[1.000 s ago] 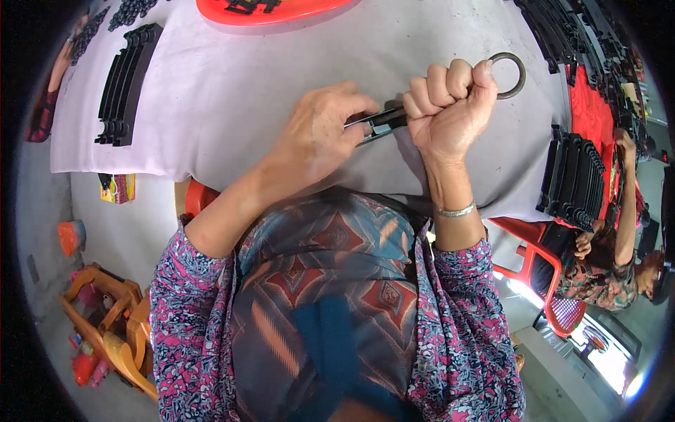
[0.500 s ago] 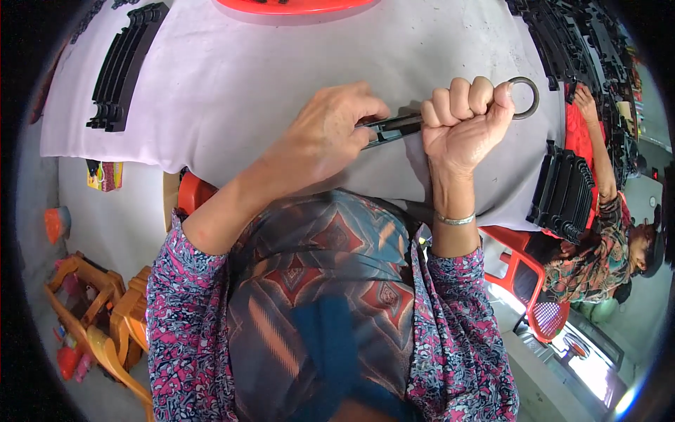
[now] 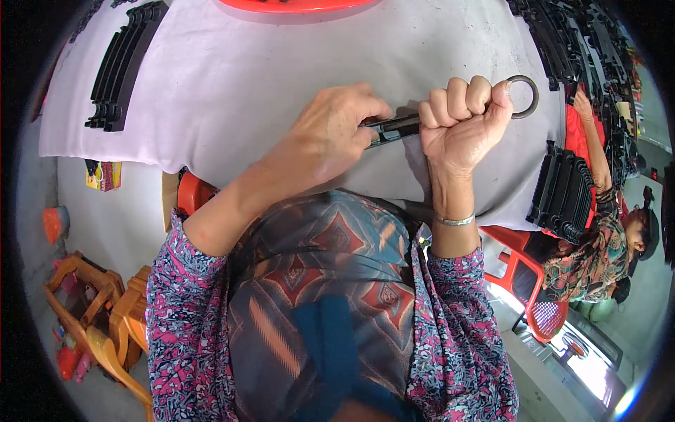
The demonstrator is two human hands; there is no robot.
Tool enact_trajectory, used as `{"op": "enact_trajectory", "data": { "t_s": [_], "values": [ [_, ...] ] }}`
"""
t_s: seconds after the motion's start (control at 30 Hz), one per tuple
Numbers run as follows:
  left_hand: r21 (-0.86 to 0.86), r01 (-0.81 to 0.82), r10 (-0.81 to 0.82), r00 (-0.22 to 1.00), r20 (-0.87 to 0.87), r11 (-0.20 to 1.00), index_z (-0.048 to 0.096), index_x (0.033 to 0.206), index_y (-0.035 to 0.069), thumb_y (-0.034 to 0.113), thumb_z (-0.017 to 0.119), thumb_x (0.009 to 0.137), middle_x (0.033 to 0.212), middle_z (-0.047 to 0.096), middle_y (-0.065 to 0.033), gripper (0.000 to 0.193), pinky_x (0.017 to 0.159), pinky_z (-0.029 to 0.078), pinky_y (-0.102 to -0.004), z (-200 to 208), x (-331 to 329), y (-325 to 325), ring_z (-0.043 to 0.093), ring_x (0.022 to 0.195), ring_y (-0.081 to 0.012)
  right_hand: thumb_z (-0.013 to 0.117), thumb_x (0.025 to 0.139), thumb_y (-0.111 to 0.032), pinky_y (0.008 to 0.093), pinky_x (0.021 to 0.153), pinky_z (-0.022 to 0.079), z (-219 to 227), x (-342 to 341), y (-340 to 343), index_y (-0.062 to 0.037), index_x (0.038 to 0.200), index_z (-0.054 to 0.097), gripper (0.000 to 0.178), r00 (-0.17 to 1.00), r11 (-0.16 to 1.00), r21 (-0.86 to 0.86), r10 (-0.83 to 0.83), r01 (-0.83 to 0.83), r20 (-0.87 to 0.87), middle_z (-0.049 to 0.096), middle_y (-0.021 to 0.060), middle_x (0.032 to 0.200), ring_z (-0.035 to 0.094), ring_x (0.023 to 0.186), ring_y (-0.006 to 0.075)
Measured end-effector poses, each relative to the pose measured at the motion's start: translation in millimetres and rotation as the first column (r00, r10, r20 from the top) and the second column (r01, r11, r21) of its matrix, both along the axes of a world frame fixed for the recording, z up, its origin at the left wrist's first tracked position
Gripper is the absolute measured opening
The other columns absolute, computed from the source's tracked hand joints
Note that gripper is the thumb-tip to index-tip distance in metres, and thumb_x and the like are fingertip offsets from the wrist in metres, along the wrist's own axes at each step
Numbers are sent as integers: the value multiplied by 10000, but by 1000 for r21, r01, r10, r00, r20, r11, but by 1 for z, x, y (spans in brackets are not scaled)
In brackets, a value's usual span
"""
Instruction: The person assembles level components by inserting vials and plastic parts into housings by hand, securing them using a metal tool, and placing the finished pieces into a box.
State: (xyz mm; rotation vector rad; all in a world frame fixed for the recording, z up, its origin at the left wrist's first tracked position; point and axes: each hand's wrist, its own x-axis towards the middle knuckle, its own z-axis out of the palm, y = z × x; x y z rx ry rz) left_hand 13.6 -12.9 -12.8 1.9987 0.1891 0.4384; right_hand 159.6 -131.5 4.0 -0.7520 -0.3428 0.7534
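My left hand (image 3: 332, 121) is closed on one end of a narrow dark plastic piece (image 3: 380, 139), thumb and fingers pinching it over the near part of the table. My right hand (image 3: 460, 123) makes a fist, palm side showing, around a dark metal tool with a ring end (image 3: 536, 98). The ring sticks out beyond the thumb. From the other side of the fist, the tool's shaft runs toward my left hand, lying along the plastic piece. My fingers hide the tip and much of the piece.
Long black ribbed plastic parts (image 3: 118, 77) lie at the table's left; a stack of similar black parts (image 3: 561, 193) is at the right edge. A red basin (image 3: 299, 5) stands at the far side. Beyond the right edge, a person (image 3: 590, 246) reaches toward more black parts.
My hands stay almost in place, the right one shifting very slightly left with the ring-ended tool. The person at the right has moved a little.
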Motion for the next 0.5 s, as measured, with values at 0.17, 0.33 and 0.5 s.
{"op": "enact_trajectory", "data": {
  "t_s": [0.17, 0.33, 0.5],
  "values": [
    [38, -11, 10, 1000, 29, 999, 653, 1024, -60, 3, 600, 786, 797, 529, -177, 251, 670, 430, -402, -8, -1, -1, 550, 719, -312, 322, 1022, -493, 293, 435, 110, 0, -1, 2, -154, 634, 225, 524, 999, 1000, -15, 25, -25, 20, 185, -33, 536, 112, 471, 110],
    [-31, -2, 1, 999, -34, 1000, 654, 1032, -60, -1, 603, 789, 805, 536, -168, 256, 675, 434, -394, 5, -1, -1, 550, 717, -305, 325, 1024, -507, 293, 435, 107, -1, 1, 1, -154, 634, 224, 536, 1000, 1000, -6, -6, 5, -12, 183, -33, 536, 111, 472, 110],
    [-15, -4, 3, 999, -38, 1000, 657, 1035, -57, -5, 616, 787, 803, 539, -162, 256, 679, 440, -386, 4, -1, -1, 557, 721, -294, 329, 1023, -514, 294, 437, 103, 2, -2, 2, -153, 631, 221, 544, 999, 999, -35, -33, 32, -23, 177, -33, 535, 111, 473, 108]
  ]
}}
